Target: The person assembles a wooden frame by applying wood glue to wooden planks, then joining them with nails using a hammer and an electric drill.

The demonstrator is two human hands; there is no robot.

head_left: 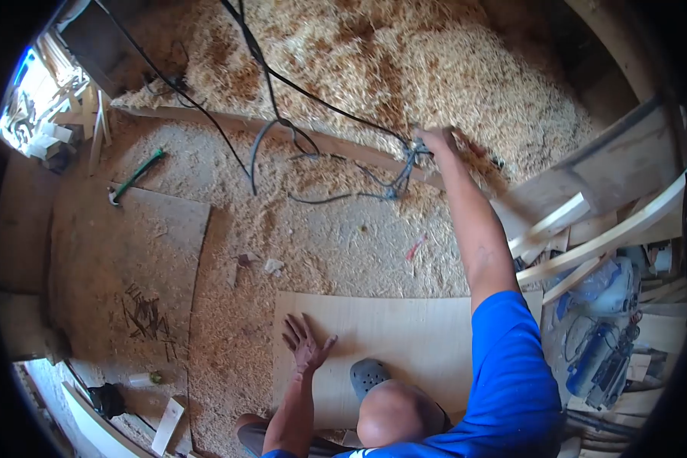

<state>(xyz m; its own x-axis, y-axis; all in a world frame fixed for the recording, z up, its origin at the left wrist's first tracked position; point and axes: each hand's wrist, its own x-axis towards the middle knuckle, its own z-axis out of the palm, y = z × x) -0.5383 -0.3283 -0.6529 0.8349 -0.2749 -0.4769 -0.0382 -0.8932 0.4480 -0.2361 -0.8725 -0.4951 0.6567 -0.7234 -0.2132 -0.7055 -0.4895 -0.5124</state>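
Observation:
My left hand (307, 343) lies with its fingers spread over the left part of a pale plywood sheet (412, 328) on the floor. Stretched far forward, my right hand (435, 142) is at a tangle of dark cables (406, 172), beside a long wooden board (343, 145) that edges the heap of shavings. Its fingers are bent at the cables, but what exactly they grip is too small to make out. My foot in a grey clog (368, 377) rests on the plywood.
Wood shavings (374, 61) are heaped at the back. A green-handled hammer (136, 177) and several nails (146, 317) lie on a brown board (122, 252) at left. Curved wooden strips (618, 229) and a blue power tool (594, 365) are at right.

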